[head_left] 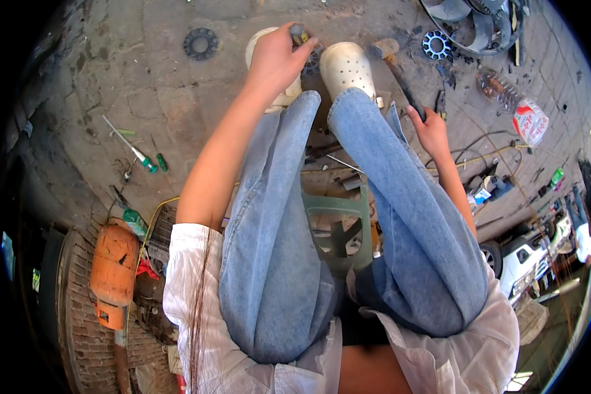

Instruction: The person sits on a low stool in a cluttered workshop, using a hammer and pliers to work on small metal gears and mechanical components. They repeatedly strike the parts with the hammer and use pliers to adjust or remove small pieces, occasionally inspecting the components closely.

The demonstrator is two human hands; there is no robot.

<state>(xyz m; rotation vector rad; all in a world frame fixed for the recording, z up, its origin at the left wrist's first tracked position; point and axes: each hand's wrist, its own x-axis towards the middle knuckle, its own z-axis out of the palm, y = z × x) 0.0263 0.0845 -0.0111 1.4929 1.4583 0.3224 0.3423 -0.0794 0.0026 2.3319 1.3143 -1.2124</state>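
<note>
My left hand is closed around a short thick rod with a round grey metal end, held by the toe of my left shoe. Just below that hand, between my two cream clogs, lies a dark notched ring, partly hidden by the fingers. My right hand grips the end of a hammer's dark handle. The hammer's worn, blocky head is beside my right shoe, low over the ground. Whether the rod touches the ring, I cannot tell.
A second dark notched ring lies far left, a paler one far right near a round metal frame. Pliers and a plastic bottle are at right. Screwdrivers and an orange power tool lie left.
</note>
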